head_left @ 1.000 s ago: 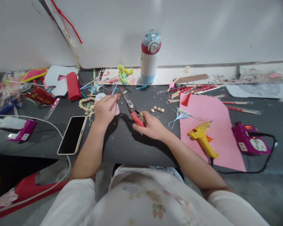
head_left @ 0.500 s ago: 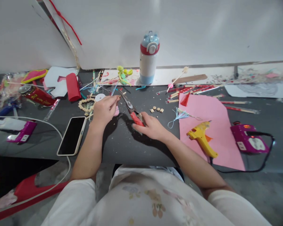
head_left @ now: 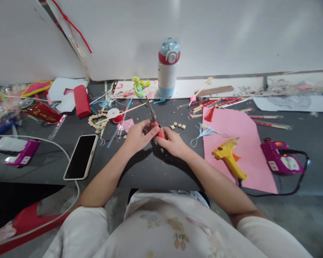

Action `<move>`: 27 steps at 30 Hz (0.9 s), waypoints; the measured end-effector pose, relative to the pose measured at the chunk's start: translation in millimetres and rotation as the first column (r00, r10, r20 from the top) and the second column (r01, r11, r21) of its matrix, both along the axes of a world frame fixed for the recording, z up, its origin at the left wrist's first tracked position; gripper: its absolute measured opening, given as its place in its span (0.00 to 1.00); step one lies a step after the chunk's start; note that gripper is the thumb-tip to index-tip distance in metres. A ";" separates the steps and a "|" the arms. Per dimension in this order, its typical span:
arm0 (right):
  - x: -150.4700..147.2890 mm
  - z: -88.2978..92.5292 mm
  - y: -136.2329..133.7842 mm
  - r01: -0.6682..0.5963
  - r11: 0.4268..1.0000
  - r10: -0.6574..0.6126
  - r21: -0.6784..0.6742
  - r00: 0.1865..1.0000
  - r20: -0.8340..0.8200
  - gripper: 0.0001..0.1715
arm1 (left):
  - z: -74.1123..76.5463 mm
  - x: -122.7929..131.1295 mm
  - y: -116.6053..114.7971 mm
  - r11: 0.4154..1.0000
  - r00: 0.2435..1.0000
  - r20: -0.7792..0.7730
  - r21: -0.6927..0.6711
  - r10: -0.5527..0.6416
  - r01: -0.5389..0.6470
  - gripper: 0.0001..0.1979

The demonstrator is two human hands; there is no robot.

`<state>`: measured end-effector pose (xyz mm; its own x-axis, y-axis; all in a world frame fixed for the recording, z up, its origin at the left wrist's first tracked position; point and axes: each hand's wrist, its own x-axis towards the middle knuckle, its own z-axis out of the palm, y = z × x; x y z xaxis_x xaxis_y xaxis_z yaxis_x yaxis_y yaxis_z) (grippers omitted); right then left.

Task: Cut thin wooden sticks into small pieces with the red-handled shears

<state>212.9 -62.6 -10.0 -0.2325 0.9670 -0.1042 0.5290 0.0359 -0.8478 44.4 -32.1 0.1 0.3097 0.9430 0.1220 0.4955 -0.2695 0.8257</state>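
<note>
A pair of red-handled pliers [head_left: 153,115] stands between my hands, its jaws pointing away from me. My right hand [head_left: 173,141] is closed round the handles. My left hand [head_left: 140,136] is closed at the pliers too, its thumb against a red grip and its other fingertips partly hidden behind the tool. Several small beige pieces [head_left: 178,126] lie just beyond my right hand. Left of the jaws are a thin wooden stick [head_left: 129,110], a white-and-red spool [head_left: 113,114] and a pink piece [head_left: 127,124]. Further left lies a beige beaded loop [head_left: 97,122].
A bottle [head_left: 168,70] stands at the back. On the right, a yellow glue gun [head_left: 230,154] rests on pink paper [head_left: 250,175] beside a purple power socket [head_left: 282,157] with a black cord. A phone [head_left: 80,157] and a red can [head_left: 40,111] lie on the left.
My left hand has moved right and towards me, from beside the spool onto the pliers. The pliers now point more steeply away from me. The spool and pink piece are uncovered.
</note>
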 end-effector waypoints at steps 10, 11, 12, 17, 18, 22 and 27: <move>-1.4 -4.7 -0.4 -0.068 0.998 0.068 0.017 0.998 0.015 0.24 | -2.0 11.1 1.9 0.916 0.838 0.533 -0.383 0.112 0.121 0.24; -0.9 -5.2 -0.2 -0.073 0.997 0.073 0.018 0.997 0.013 0.24 | -2.2 11.4 1.6 0.917 0.835 0.538 -0.381 0.114 0.120 0.24; -0.5 -5.7 0.1 -0.079 0.997 0.079 0.019 0.997 0.011 0.24 | -2.4 11.7 1.2 0.918 0.833 0.541 -0.378 0.115 0.119 0.24; 0.8 -6.5 0.6 -0.089 0.996 0.089 0.021 0.996 0.000 0.24 | -3.2 13.3 -1.1 0.928 0.822 0.558 -0.354 0.113 0.113 0.23; 0.8 -6.6 0.7 -0.089 0.996 0.089 0.019 0.996 -0.002 0.24 | -3.2 13.4 -1.3 0.928 0.822 0.558 -0.354 0.114 0.112 0.22; 0.0 -7.6 1.3 -0.083 0.996 0.083 -0.013 0.996 -0.026 0.24 | -4.4 14.2 0.2 0.919 0.831 0.539 -0.381 0.135 0.098 0.23; -1.0 -8.5 4.4 0.012 1.000 -0.016 -0.028 0.992 -0.127 0.23 | -7.8 15.5 6.6 0.915 0.830 0.534 -0.395 0.162 0.076 0.28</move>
<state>211.9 -58.3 -18.6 -0.2322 0.9675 -0.1006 0.4170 0.0056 -0.9089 59.9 -25.5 -7.7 0.2612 0.9583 -0.1162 -0.0658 0.1378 0.9883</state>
